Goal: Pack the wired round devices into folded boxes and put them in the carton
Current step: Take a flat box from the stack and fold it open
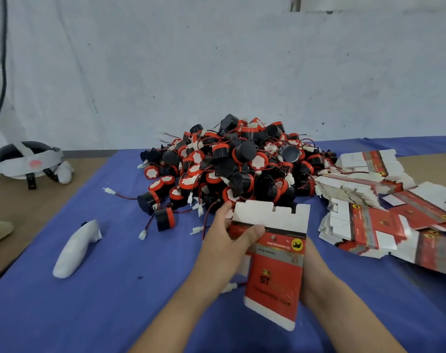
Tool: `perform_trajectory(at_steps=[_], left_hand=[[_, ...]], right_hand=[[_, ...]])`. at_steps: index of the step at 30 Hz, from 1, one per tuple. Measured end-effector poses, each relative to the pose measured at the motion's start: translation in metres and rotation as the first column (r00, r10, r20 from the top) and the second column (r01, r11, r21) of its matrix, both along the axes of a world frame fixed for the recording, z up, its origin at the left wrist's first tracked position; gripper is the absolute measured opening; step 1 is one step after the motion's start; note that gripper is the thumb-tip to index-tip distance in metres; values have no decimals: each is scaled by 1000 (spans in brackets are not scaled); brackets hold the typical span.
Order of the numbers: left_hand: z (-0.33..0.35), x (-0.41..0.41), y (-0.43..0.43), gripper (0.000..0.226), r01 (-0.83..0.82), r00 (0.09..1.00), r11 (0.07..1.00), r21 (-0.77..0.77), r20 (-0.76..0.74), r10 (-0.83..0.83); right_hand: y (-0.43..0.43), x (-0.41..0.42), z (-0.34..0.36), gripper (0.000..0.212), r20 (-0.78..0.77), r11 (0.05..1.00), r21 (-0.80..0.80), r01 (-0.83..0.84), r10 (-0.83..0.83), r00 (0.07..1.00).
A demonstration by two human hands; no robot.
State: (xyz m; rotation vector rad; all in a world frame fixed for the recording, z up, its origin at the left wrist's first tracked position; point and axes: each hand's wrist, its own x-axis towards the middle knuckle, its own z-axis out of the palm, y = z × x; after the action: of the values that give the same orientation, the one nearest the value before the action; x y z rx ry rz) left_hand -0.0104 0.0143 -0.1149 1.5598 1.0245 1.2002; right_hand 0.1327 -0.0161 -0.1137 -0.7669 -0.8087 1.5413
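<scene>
A grey-strapped white headset (25, 161) lies far to your left on the bare brown tabletop (25, 205), against the scuffed pale wall (217, 72). On the blue cloth (115, 301), the heap of black-and-red wired round devices (232, 164) sits mid-table. Just in front of it, your left hand (232, 240) pinches the flat red-and-white cardboard box (275, 271), thumb on its front. Your right hand (312, 263) is behind it and you cannot tell how its fingers lie. Stacked flat boxes (369, 207) lie to the right.

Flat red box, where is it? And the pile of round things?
Flat red and white cardboard box (278, 271): head view, red front panel.
Pile of black and red round wired devices (232, 169): head view, heap's middle.
</scene>
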Motion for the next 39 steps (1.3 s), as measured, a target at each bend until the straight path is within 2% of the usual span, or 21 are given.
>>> perform_trajectory(at_steps=[2,5,7,9,10,11,13,14,16,19,21,24,28,32,34,37,39], left_hand=[[-3,-4,3,31,8,1000,1000,-6,-5,-8],[1,-7,1,24,-65,995,998,4,74,65],[6,-10,1,26,-115,984,993,7,139,113],[10,-14,-2,22,-167,973,985,44,169,157],[11,-13,-5,20,-181,971,981,68,169,167],[12,-12,-7,18,-179,973,980,85,164,163],[12,-6,-13,13,-129,981,987,93,159,114],[12,-3,-16,13,-78,985,994,83,163,64],[12,2,-22,19,52,984,997,64,167,-62],[15,3,-27,32,148,973,987,58,169,-156],[15,3,-28,36,158,972,986,62,167,-166],[14,3,-29,28,177,975,982,63,122,-184],[8,0,-29,44,198,971,978,73,121,-205],[6,2,-27,42,180,974,980,83,124,-190],[6,2,-25,48,163,975,984,76,137,-172],[6,1,-19,52,143,969,989,43,198,-149],[7,-1,-15,52,114,969,993,23,219,-116]], right_hand=[[-1,2,0,42,58,1000,-12,8,-7,998],[4,7,3,55,220,985,39,171,-175,960],[8,14,8,49,334,955,84,285,-297,895],[17,21,12,35,385,925,112,363,-377,842],[21,22,10,29,402,921,166,353,-390,828],[23,21,7,31,433,923,222,316,-383,816],[23,11,0,52,496,943,267,197,-310,811],[22,4,-3,55,502,950,274,147,-272,821],[25,-5,-11,47,487,944,317,91,-244,838],[26,-10,-13,61,453,939,335,81,-236,860],[27,-11,-14,64,452,934,352,62,-227,863],[24,-12,-12,65,484,927,374,20,-214,849],[21,-12,-12,54,464,910,413,28,-236,854],[18,-14,-15,44,495,901,427,76,-303,814],[17,-14,-17,46,508,892,440,104,-343,790],[13,-14,-13,37,531,863,491,121,-406,744],[11,-15,-9,31,513,860,495,123,-403,758]])
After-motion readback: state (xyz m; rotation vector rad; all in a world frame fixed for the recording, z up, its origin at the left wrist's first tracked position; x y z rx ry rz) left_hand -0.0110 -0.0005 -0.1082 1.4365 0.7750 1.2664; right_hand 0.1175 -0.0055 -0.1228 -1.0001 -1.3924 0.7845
